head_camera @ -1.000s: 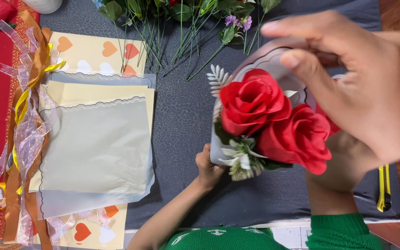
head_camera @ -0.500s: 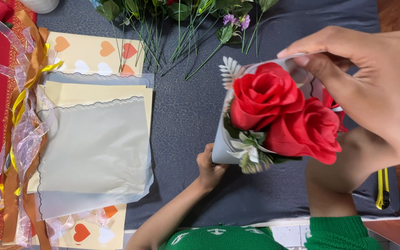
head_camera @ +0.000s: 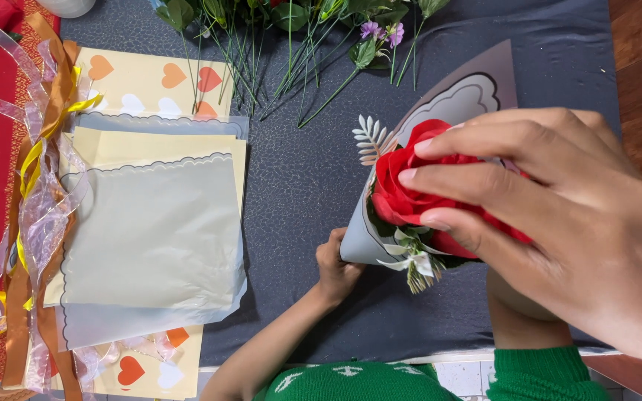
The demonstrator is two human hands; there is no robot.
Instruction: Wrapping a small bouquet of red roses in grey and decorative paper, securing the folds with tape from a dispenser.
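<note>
Bouquet (head_camera: 410, 215) of red artificial roses, wrapped in a cone of grey scalloped paper (head_camera: 462, 96), is held above the middle of the table (head_camera: 299, 171), right of the stacked paper sheets (head_camera: 150, 238). The left hand (head_camera: 336, 267) has its fingers closed around the narrow near end of the cone, where the stems are gathered. The right hand (head_camera: 551, 223) lies over the roses with its fingers stretched out flat, touching the petals and gripping nothing. It looks light and soft: the petals and small white leaf sprigs (head_camera: 371, 139) would crush or bend under pressure, and the paper would crease, so the firm stem end seems the safest hold. Loose green stems (head_camera: 276, 52) lie at the far edge, ribbons (head_camera: 39, 208) at the left.
</note>
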